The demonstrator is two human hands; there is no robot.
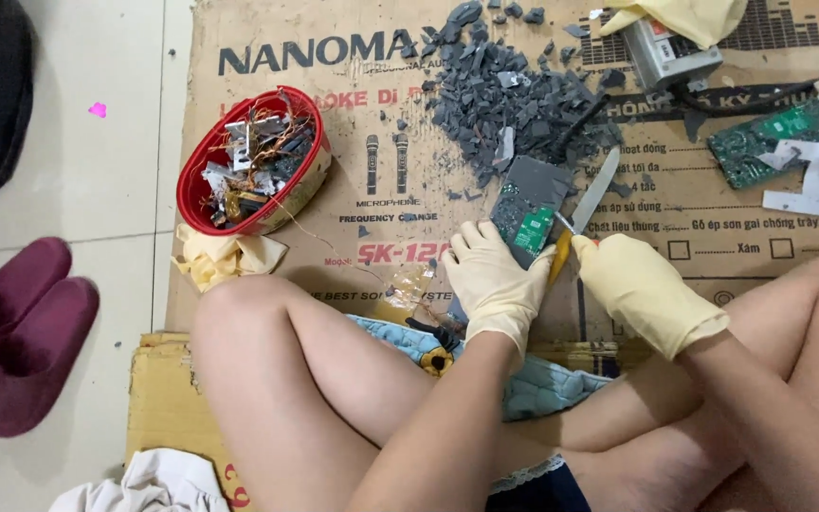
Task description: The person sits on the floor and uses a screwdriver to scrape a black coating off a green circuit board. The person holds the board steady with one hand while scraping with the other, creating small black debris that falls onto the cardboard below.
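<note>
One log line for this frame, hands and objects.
left hand: holds grey casing | right hand: holds knife | blade against casing | on cardboard

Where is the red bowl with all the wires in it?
In the head view, the red bowl sits upper left on the cardboard sheet, just above the crumpled yellow gloves and left of the pile of grey plastic bits.

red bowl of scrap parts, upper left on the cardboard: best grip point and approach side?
Take the red bowl by its rim at the near left edge, coming from the bare-floor side. It sits tilted, with wires and metal bits piled inside and poking above the far rim, so a pinch on the clear lower rim probably avoids the sharp scrap. The grey shard pile crowds its right side.
</note>
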